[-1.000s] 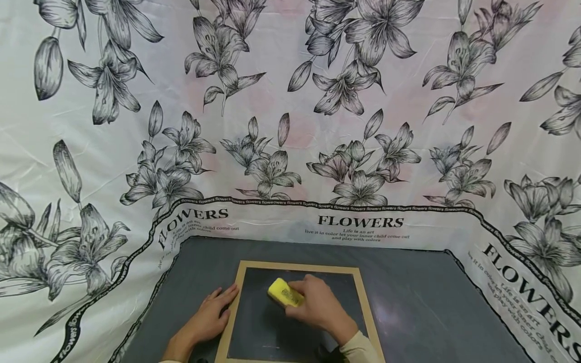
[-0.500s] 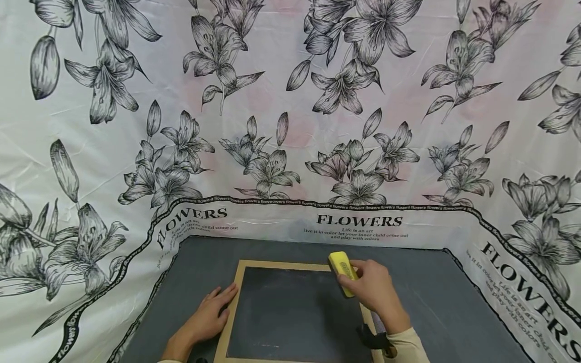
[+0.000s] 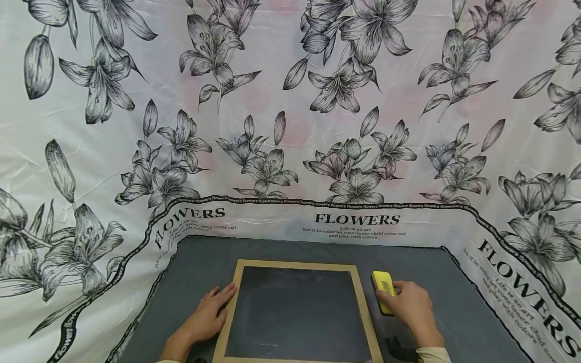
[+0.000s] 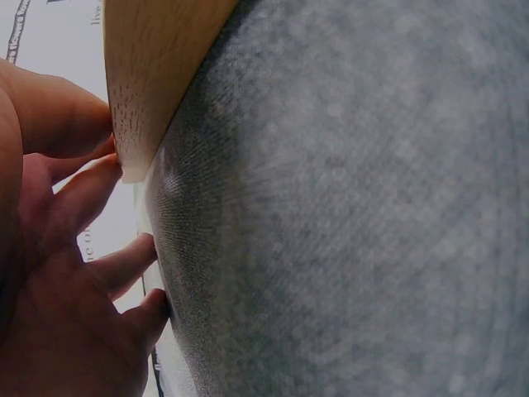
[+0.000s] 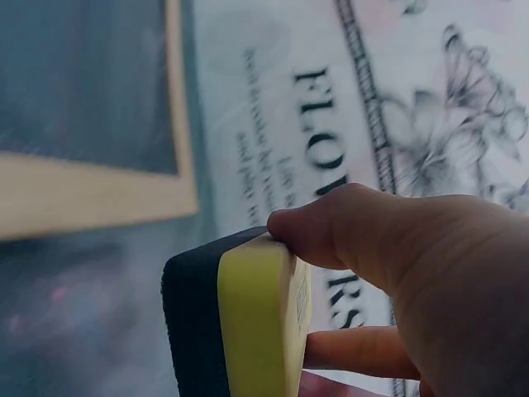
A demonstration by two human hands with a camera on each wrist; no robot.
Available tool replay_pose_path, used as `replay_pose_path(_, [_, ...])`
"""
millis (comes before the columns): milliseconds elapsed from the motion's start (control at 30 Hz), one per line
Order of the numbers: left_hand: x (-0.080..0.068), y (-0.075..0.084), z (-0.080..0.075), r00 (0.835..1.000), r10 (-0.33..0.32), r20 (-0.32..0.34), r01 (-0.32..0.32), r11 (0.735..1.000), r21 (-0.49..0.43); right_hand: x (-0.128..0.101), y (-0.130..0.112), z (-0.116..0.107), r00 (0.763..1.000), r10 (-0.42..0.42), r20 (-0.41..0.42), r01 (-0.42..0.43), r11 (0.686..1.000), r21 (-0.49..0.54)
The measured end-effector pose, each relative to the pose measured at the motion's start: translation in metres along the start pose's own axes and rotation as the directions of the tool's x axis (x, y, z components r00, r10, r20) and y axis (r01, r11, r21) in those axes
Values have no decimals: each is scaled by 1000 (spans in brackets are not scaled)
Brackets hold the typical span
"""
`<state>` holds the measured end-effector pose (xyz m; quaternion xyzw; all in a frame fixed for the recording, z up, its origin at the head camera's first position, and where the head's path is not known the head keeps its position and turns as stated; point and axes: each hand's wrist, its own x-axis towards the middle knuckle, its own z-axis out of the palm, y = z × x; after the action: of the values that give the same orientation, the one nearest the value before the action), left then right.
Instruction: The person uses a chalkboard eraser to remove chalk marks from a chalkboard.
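A small chalkboard [image 3: 295, 312] with a light wooden frame [image 3: 295, 264] lies flat on a dark grey mat [image 3: 454, 312]. My left hand [image 3: 206, 318] rests flat on the mat, fingertips touching the frame's left edge [image 4: 140, 91]. My right hand [image 3: 410, 307] grips a yellow eraser [image 3: 383, 292] with a black felt underside [image 5: 194, 322], just right of the frame. In the right wrist view the thumb [image 5: 331, 227] curls over the eraser's [image 5: 260, 322] top.
A white cloth printed with grey lilies and the word FLOWERS [image 3: 358, 219] hangs behind and drapes round the mat's sides. A dark strap [image 3: 399, 349] sits at my right wrist. Bare mat lies right of the eraser.
My right hand has carried the yellow eraser off the chalkboard, to the right, past the frame's upper right corner and down beside it. The left hand has not moved.
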<state>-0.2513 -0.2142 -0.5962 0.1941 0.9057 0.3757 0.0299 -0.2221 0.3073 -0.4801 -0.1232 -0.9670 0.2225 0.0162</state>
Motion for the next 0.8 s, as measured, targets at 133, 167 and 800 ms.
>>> replay_pose_path(133, [0, -5, 2, 1000, 6, -10, -6, 1000, 4, 6, 15, 10, 995, 69, 68, -68, 998, -17])
replay_pose_path(167, [-1, -5, 2, 1000, 6, -11, -6, 1000, 5, 7, 18, 13, 993, 88, 83, -86, 996, -22])
replay_pose_path(800, [-1, 7, -1, 999, -39, 5, 39, 999, 7, 19, 33, 48, 968, 197, 155, -194, 980, -37])
